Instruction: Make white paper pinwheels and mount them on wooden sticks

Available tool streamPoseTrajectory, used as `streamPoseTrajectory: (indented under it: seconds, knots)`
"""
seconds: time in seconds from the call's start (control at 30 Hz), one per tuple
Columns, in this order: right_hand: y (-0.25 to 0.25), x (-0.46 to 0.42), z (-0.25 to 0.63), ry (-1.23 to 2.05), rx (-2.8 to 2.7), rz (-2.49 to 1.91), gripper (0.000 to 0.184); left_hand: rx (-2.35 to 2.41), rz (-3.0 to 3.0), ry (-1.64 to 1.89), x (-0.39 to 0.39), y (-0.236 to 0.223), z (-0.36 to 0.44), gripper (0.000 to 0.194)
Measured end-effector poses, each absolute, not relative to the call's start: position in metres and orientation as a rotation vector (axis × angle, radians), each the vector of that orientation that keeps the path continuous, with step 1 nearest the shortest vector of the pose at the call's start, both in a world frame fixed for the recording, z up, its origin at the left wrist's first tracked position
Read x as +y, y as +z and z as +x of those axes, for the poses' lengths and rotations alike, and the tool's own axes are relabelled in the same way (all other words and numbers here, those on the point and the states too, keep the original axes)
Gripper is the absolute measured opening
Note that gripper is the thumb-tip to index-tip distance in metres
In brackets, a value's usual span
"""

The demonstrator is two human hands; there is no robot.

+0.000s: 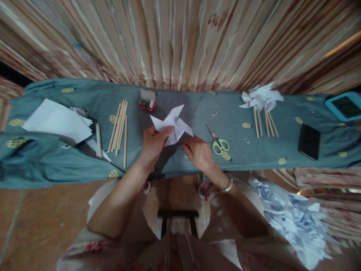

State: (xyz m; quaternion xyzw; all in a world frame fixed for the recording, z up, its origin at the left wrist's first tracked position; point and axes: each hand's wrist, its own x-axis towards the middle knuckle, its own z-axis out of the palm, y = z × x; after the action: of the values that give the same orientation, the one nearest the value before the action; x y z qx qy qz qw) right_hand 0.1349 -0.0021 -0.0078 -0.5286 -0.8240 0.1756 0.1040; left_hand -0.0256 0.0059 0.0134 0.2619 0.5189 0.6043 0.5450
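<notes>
A white paper pinwheel with folded, pointed blades is held above the cloth in front of me. My left hand grips it, the thumb pressing on its centre. Just right of the pinwheel's lower edge is my right hand, its fingers curled together; whether anything small sits in them is hidden. Behind and left of the pinwheel stands a small open box of pins. Green-handled scissors lie to the right of my right hand.
Wooden sticks and white paper sheets lie at left, beside a pale rod. Several finished pinwheels on sticks lie at right, near a black phone and a blue-framed device. A bag of paper scraps stands on the floor.
</notes>
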Motion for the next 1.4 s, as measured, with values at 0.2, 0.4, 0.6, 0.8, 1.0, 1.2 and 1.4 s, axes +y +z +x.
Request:
streamPoseTrajectory:
  seconds: [0.2, 0.4, 0.6, 0.8, 1.0, 1.2, 1.4]
  knots:
    - [-0.004, -0.001, 0.13, 0.503, -2.387, -1.686, 0.018, 1.237, 0.66, 1.45, 0.006, 0.013, -0.022, 0.012]
    - [0.001, -0.001, 0.133, 0.58, -2.38, -1.779, 0.017, 1.227, 0.676, 1.47, 0.009, 0.012, -0.016, 0.012]
    - [0.0, -0.002, 0.138, 0.593, -2.429, -1.664, 0.016, 1.26, 0.666, 1.492, 0.013, 0.012, -0.011, 0.015]
    - [0.008, -0.006, 0.148, 0.771, -2.329, -1.565, 0.015, 1.302, 0.747, 1.503, 0.013, 0.012, -0.012, 0.016]
    - [0.042, -0.021, 0.167, 0.87, -1.961, -1.227, 0.012, 1.421, 0.965, 1.442, 0.01, 0.015, -0.012, 0.013]
    - [0.042, -0.01, 0.166, 0.614, -1.912, -1.217, 0.008, 1.412, 1.133, 1.364, 0.004, 0.01, -0.006, 0.012]
    - [0.03, 0.002, 0.168, 0.624, -1.959, -1.241, 0.01, 1.281, 0.988, 1.312, 0.001, 0.012, 0.004, 0.009]
